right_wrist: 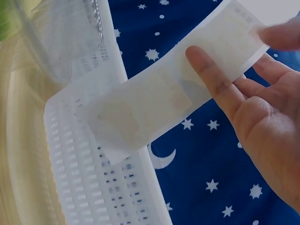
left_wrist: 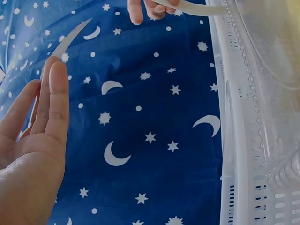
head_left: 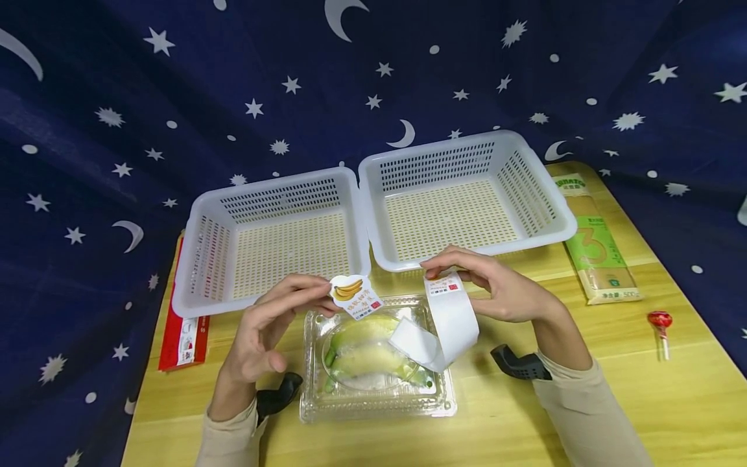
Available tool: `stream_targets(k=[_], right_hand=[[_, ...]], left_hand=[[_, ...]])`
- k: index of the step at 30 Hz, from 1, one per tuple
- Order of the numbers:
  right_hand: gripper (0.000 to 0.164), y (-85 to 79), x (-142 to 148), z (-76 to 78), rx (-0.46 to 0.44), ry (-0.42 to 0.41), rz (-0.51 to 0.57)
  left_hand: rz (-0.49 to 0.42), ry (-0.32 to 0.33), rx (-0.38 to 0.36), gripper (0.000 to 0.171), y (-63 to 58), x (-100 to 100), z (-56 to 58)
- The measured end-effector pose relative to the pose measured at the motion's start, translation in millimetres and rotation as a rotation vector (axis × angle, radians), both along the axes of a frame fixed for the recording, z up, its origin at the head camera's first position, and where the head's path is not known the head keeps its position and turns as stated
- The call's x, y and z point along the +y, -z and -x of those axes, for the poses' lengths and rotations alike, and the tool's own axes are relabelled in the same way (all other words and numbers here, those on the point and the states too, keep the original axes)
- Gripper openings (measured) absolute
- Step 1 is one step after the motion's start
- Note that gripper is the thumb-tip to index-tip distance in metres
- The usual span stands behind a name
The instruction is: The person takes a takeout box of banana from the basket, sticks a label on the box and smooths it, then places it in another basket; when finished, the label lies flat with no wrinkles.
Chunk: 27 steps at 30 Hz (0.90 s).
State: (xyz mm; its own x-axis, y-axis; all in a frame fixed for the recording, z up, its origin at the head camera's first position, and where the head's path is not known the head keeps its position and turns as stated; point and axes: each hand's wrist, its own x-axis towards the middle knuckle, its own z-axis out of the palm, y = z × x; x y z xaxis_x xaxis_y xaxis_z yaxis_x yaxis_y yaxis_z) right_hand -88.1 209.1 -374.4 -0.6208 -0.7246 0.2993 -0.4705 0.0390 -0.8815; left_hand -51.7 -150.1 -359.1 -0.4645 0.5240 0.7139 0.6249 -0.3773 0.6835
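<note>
My left hand (head_left: pixel 265 321) holds a banana-picture sticker (head_left: pixel 354 299) at its fingertips, the thumb standing apart below. Seen from the left wrist, the sticker (left_wrist: pixel 71 40) appears nearly edge-on beyond the fingertips. With its fingertips, my right hand (head_left: pixel 504 285) grips the top of a curling strip of stickers (head_left: pixel 457 327). In the right wrist view, the pale back of the strip (right_wrist: pixel 140 108) faces the camera. Under both hands, a clear plastic clamshell box (head_left: pixel 382 408) lies closed on the table, with yellow-green bananas (head_left: pixel 370 353) inside. Part of the strip hangs over its lid.
Two white perforated baskets (head_left: pixel 274 305) (head_left: pixel 467 253) stand side by side behind the box. A red packet (head_left: pixel 183 340) lies partly under the left basket. On the right are a green-labelled packet (head_left: pixel 598 243) and a red lollipop (head_left: pixel 660 321). A star-patterned curtain (head_left: pixel 327 97) hangs behind the table.
</note>
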Motion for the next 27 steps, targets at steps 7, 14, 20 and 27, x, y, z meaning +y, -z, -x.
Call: stream_targets(k=[7,14,20,27], right_hand=[[0.049,0.9,18,-11.5,-0.020,-0.019,0.051],[0.051,23.0,67,-26.8,-0.082,-0.157,0.263],[0.048,45.2,97,-42.3,-0.104,0.062,0.073],[0.037,77.1,89,-39.1,-0.161,0.157,-0.180]], left_hand=[[0.019,0.013,-0.001,0.073,-0.7,1,-2.3],[0.077,0.027,-0.032,0.072,5.3,-3,-2.2],[0.194,0.143,-0.171,0.070,25.0,-12,0.2],[0.251,0.356,-0.410,0.064,46.5,-17,2.1]])
